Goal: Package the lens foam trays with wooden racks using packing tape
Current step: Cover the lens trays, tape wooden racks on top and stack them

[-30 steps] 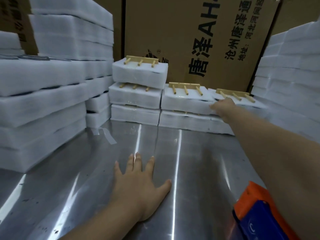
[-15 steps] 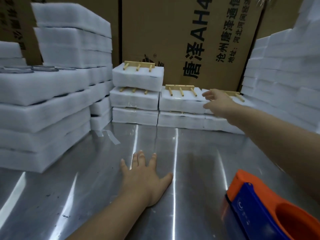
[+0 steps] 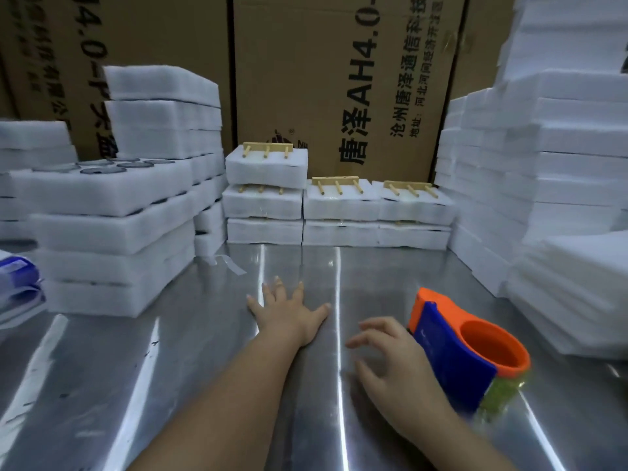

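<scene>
1. The steel counter is hemmed on three sides by white foam trays: the left stack, the low back stacks and the tall right stack. Boxes stand behind.
2. Open room is the bare lane down the middle, from the back stacks to the near edge. A tape strip lies by the left stack's corner.
3. Three racks lie on top of the back stacks: one on the three-high pile, two on the lower trays to its right.
4. The left hand lies flat mid-lane, fingers spread, holding nothing.
5. The right hand is just left of the dispenser, fingers spread and loosely bent, gripping nothing. I cannot tell whether they touch.
6. The dispenser lies near the right stack but apart from it.
7. Half a second ago the right hand reached toward the rightmost rack. It has come back to the dispenser, while the left hand has stayed flat.
</scene>
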